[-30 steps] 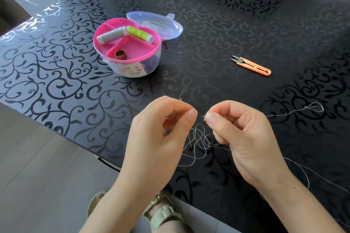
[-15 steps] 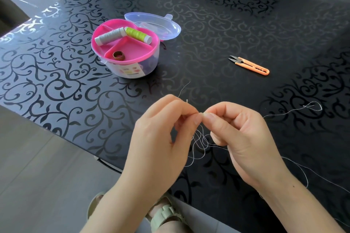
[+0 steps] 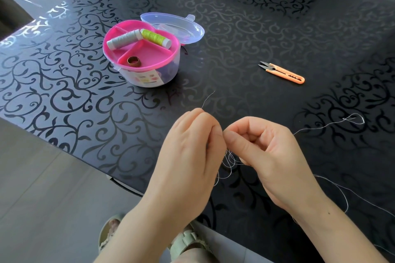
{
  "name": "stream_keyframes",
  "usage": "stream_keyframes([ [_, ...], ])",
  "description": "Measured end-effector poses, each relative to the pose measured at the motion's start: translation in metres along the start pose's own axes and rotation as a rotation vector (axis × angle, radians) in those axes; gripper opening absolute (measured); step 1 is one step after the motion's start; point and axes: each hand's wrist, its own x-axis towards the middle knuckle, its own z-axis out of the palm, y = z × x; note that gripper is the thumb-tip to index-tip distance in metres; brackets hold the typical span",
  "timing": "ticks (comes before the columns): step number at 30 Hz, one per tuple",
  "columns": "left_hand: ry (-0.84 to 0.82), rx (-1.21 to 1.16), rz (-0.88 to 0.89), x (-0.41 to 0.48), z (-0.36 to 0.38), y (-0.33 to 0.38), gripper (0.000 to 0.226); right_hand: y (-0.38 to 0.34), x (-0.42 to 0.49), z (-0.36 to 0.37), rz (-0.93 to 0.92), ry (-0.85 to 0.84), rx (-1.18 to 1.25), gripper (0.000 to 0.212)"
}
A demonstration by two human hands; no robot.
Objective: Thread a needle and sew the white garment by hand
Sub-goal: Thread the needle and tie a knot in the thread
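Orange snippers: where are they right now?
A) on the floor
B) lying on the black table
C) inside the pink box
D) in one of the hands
B: the orange snippers lie on the black table, apart from the pink box, while the left hand and right hand pinch white thread.
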Motion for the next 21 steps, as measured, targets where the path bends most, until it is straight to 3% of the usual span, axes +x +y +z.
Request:
stream_keyframes([
  [11,0.030,-0.014,-0.024,0.002,-0.001,0.000,0.037,0.000,0.001,0.001,0.013,0.006,-0.015,0.013],
  [17,0.019,-0.206,-0.218,-0.002,-0.009,0.004,0.040,0.000,0.001,-0.001,0.034,0.034,0.002,0.014],
  [21,-0.023,-0.440,-0.442,-0.002,-0.013,0.003,0.025,-0.001,0.002,-0.001,0.046,0.063,0.045,0.017],
])
